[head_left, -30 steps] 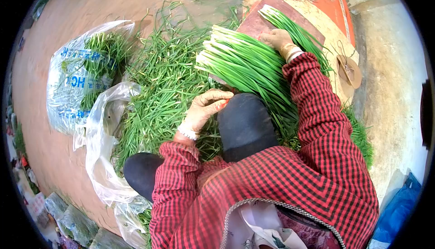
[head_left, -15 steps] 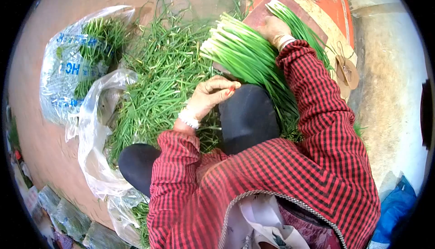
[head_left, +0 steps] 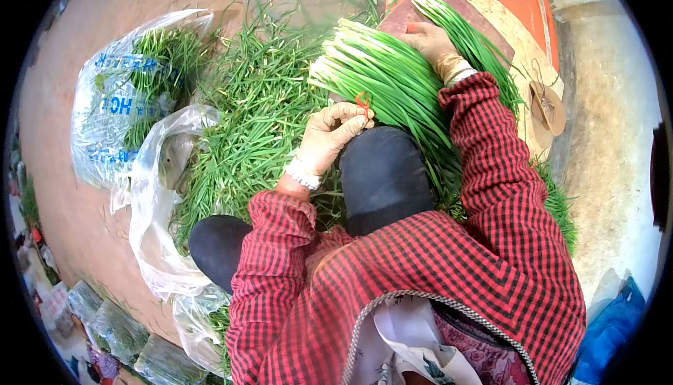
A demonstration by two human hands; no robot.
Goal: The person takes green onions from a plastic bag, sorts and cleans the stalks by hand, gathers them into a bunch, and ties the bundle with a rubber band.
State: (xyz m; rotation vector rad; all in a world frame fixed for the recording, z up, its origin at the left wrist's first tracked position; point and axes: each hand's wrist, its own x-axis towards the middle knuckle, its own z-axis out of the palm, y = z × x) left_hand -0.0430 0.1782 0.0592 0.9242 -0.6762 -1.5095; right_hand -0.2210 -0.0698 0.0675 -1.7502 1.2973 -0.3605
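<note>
My left hand [head_left: 333, 132], gloved and closed, pinches a small looped red tie [head_left: 363, 102] between thumb and fingertips, just above the dark knee. Beside it lies a thick bundle of garlic chives [head_left: 382, 69], its white ends toward the upper left. At the bundle's far edge rests my right hand [head_left: 432, 47], also gloved, with fingers extended and apart against the stalks; the underside of its fingers is hidden. To its right a smaller bunch of garlic chives [head_left: 463, 34] lies on a reddish board [head_left: 484, 31].
Loose green leaves [head_left: 252, 118] cover the ground at left. A clear plastic bag [head_left: 105, 115] with blue print holds more greens. Another crumpled clear bag [head_left: 151, 224] lies nearer. A brown, round-ended flat object [head_left: 548, 108] lies right of the board; blue plastic [head_left: 610, 329] sits at lower right.
My left hand has risen slightly, and more of the red tie now shows as a loop. My right hand has shifted a little to the right along the bundle's edge.
</note>
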